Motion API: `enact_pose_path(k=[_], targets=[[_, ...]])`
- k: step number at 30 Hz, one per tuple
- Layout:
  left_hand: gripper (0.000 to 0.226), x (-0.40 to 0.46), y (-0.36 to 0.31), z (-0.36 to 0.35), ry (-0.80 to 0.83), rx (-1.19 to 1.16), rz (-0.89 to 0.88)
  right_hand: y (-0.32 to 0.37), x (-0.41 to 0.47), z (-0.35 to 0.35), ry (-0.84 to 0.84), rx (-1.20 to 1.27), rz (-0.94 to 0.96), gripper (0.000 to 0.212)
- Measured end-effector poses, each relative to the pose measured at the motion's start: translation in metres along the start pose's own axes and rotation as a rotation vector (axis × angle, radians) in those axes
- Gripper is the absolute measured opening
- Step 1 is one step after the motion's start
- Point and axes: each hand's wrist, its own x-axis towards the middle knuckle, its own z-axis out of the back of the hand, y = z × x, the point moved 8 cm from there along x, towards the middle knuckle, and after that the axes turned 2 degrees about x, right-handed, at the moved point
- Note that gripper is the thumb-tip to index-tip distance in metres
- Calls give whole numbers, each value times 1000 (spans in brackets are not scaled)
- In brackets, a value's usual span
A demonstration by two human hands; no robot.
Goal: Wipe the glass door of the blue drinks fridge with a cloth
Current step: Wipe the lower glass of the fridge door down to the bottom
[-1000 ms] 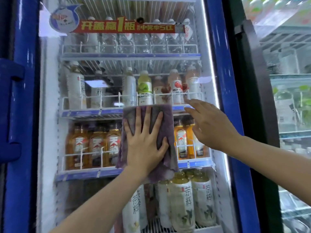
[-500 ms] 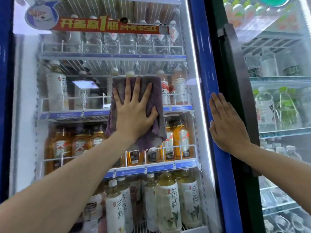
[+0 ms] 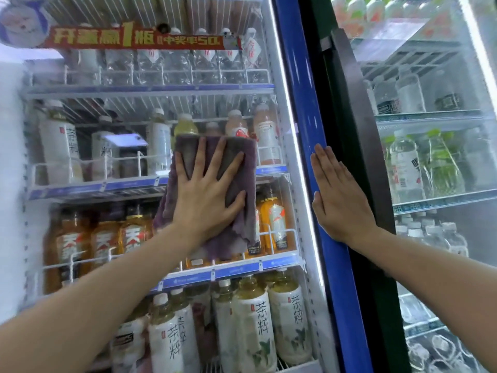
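Observation:
The glass door [image 3: 134, 109] of the blue drinks fridge fills the left and middle of the view, with a blue frame [image 3: 304, 103] along its right side. A purple-grey cloth [image 3: 243, 168] lies flat on the glass at mid height. My left hand [image 3: 209, 195] presses on it with fingers spread. My right hand [image 3: 338, 200] rests flat, fingers together and pointing up, on the blue frame and the dark strip beside it.
Behind the glass are shelves of water, tea and juice bottles [image 3: 258, 327]. A red promotional sticker [image 3: 134, 39] runs across the top of the door. A second glass-door fridge [image 3: 435, 157] with a grey handle [image 3: 357, 111] stands right beside it.
My left hand and cloth first slid up the glass, then stayed about there. My right hand moved from the glass to the blue frame and stays flat there. The view shifted right.

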Motion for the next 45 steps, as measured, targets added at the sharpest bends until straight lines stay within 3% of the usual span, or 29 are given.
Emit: enact_pose_path(k=[7,17,22,30,38,45], targets=[[73,71,-13,-3,-31,-26,156,0,-8,2,-35,19,-38,71],[72,-7,-83,-16,-3,-38,-14,0,-11,5,-100,20,-35,68],[72,38,-77,-16,-28,-43,-62,-1,-13,7,-127,13,-38,68],[70,123,-75,-14,-67,-68,62,-1,-14,9,-173,-1,-31,69],[69,106,-84,-16,-85,-103,36,-4,-15,12,-209,71,-39,67],[70,39,-120,-25,-47,-135,35,-3,-16,18,-182,113,-71,65]])
